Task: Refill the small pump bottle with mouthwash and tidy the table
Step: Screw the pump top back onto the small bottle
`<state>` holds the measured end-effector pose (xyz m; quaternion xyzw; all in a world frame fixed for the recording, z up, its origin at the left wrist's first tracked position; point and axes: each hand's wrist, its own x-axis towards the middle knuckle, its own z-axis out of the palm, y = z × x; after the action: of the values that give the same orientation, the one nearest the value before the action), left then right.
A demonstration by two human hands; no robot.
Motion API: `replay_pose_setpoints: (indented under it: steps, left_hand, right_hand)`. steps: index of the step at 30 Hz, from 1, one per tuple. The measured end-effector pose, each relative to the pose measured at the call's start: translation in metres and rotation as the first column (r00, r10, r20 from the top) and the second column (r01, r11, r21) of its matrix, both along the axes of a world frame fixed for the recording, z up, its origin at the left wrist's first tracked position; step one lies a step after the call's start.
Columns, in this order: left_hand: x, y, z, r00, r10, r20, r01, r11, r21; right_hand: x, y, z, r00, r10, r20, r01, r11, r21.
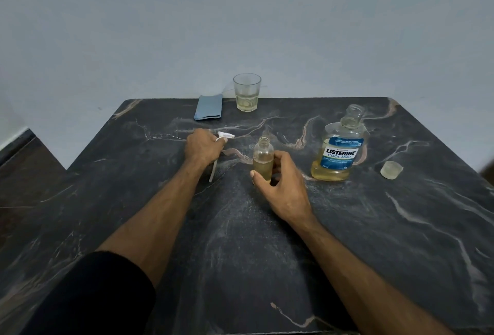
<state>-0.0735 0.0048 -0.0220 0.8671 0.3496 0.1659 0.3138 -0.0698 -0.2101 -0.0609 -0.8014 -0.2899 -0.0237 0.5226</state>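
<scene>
Right hand (pixel 283 185) curls its fingers (pixel 280 159) round the small bottle (pixel 263 159); left hand (pixel 203 147) grips the white pump (pixel 223 139) on the counter (pixel 374 227).

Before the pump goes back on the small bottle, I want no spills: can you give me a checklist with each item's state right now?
1. Small bottle upright on the table: ok.
2. Right hand steadies it, fingers round the lower part: ok.
3. Bottle neck open and unobstructed: ok.
4. Liquid level below the neck, roughly halfway: ok.
5. Left hand grips the pump, tube pointing toward the person: ok.
6. Mouthwash bottle capped: not ok, its cap lies on the table to the right.
</scene>
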Motion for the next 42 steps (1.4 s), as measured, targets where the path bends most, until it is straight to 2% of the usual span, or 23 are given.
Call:
replay_pose_setpoints:
  steps: [3,7,11,15,18,24,37,42]
  left_hand:
    - [-0.006,-0.005,0.015,0.975,-0.046,0.218,0.087,0.979,-0.186]
    - [-0.015,-0.011,0.057,0.882,-0.052,0.468,0.255,0.888,-0.382]
    - [-0.02,-0.026,0.1,0.745,-0.048,0.665,0.417,0.812,-0.408]
    - [-0.021,-0.046,0.126,0.609,-0.053,0.791,0.545,0.753,-0.369]
    - [-0.021,-0.06,0.13,0.564,-0.054,0.824,0.562,0.756,-0.336]
    - [-0.019,-0.072,0.118,0.554,-0.03,0.832,0.522,0.791,-0.32]
    - [-0.025,-0.088,0.081,0.599,-0.068,0.798,0.474,0.833,-0.285]
    - [-0.03,-0.093,0.062,0.641,-0.115,0.759,0.452,0.855,-0.253]
  right_hand:
    - [0.0,0.0,0.0,1.0,0.005,-0.005,-0.005,1.0,-0.003]
    - [0.0,0.0,0.0,1.0,0.01,-0.005,-0.01,1.0,-0.004]
    - [-0.001,-0.001,0.001,1.0,0.013,-0.01,-0.013,1.0,-0.008]
    - [-0.001,-0.001,0.002,1.0,0.009,-0.02,-0.009,1.0,-0.01]
    - [-0.002,-0.001,0.002,1.0,0.01,-0.022,-0.01,1.0,-0.011]
    - [-0.001,0.0,0.001,1.0,0.007,-0.018,-0.007,1.0,-0.013]
    - [0.0,0.001,0.0,1.0,-0.001,0.0,0.001,1.0,-0.018]
    - [-0.002,0.001,0.002,1.0,-0.001,0.006,0.001,1.0,-0.003]
